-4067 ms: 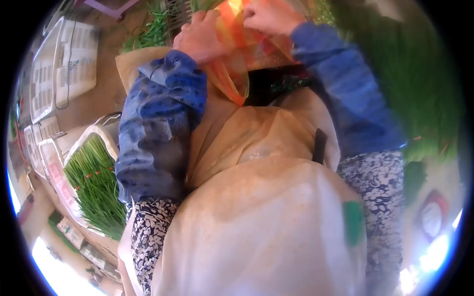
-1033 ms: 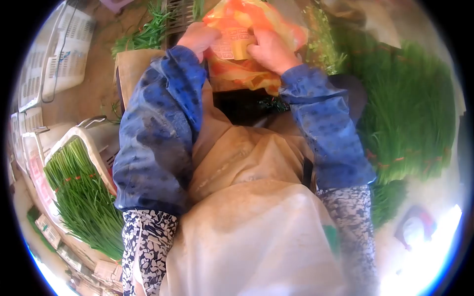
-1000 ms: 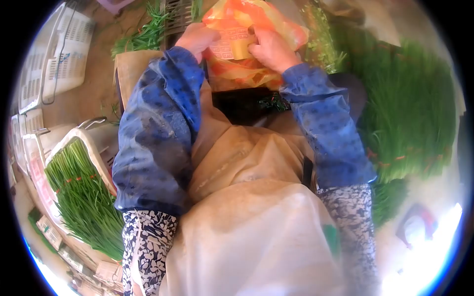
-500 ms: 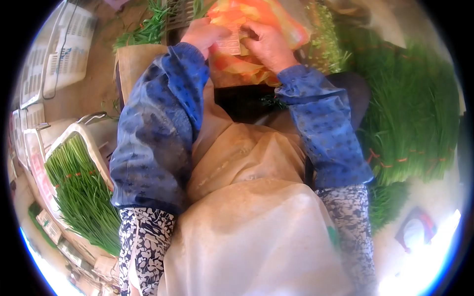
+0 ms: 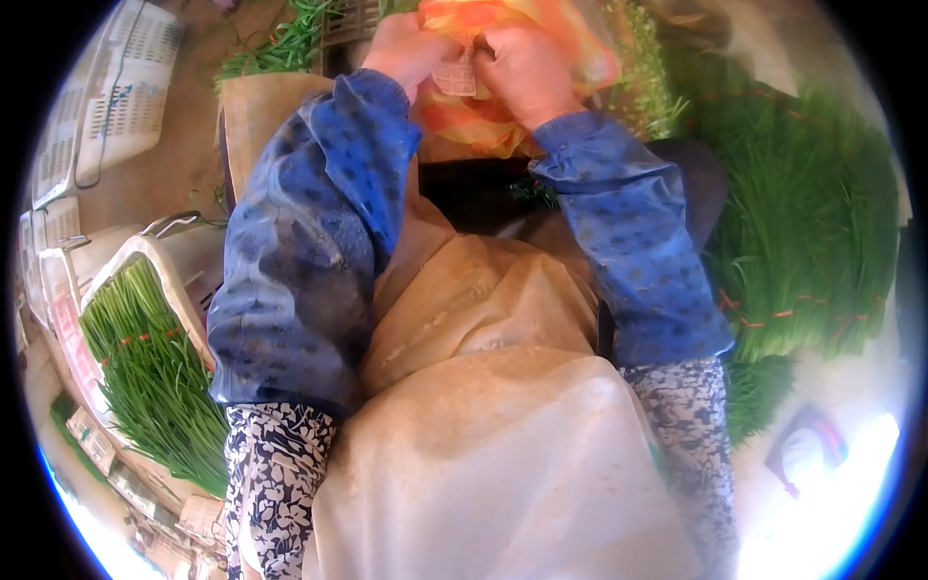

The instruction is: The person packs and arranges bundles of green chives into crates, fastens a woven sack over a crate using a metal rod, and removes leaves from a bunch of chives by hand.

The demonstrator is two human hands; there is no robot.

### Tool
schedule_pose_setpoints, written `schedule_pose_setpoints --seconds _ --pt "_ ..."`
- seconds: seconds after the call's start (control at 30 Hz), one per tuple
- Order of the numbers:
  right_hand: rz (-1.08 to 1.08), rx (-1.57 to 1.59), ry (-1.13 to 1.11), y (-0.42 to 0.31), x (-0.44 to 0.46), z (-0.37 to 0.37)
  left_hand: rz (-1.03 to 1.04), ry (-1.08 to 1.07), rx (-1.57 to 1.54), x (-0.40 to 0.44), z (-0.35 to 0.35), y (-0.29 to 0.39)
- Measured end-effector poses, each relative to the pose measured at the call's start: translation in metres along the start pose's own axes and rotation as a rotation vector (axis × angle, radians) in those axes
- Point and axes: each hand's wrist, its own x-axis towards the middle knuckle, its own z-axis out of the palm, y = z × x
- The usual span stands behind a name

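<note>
Both my hands are at the top of the view, close together with fingers pinched. Between them is a small printed paper slip (image 5: 454, 77), pale with a grid of marks. My left hand (image 5: 410, 53) is closed on its left edge. Beside the slip's upper right, my right hand (image 5: 527, 75) has thumb and fingers pressed together; its fingertips partly hide what they grip. Behind and under the hands is an orange and yellow plastic bag (image 5: 580, 58), crumpled. Blue sleeve covers are on both forearms.
Bundled green stalks (image 5: 802, 222) are piled at the right. At the left, a white crate (image 5: 184, 290) holds more tied bundles. White baskets (image 5: 130, 97) stand at the upper left, near loose greens (image 5: 280, 53). A stained apron (image 5: 483, 387) covers my lap.
Both hands have moved slightly up in the view, drawing closer together. The slip has tilted and less of it shows. My right fingers have curled in more tightly.
</note>
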Motion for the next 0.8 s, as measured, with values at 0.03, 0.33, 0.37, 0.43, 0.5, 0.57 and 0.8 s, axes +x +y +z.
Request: schedule_pose_setpoints --seconds 0.03,0.33,0.37,0.43,0.5,0.57,0.8 --pt "0.016 -0.077 0.052 -0.002 0.000 0.000 -0.002 0.002 -0.002 0.002 -0.002 -0.004" --pt "0.332 0.475 0.079 0.011 -0.003 -0.017 -0.025 0.014 0.006 0.012 -0.010 -0.016" --pt "0.330 0.470 0.080 0.016 -0.003 -0.017 -0.031 0.016 0.010 0.011 -0.010 -0.015" --pt "0.214 0.536 0.101 0.017 -0.004 -0.017 -0.035 0.019 0.011 0.011 -0.010 -0.015" --pt "0.248 0.543 0.095 0.007 -0.008 -0.021 -0.069 -0.034 -0.178 0.010 -0.006 -0.014" --pt "0.281 0.553 0.094 0.003 -0.008 -0.018 -0.068 -0.020 -0.172 0.006 0.000 -0.008" --pt "0.240 0.468 0.059 0.001 -0.004 -0.009 0.007 -0.020 -0.202 0.013 -0.008 -0.017"
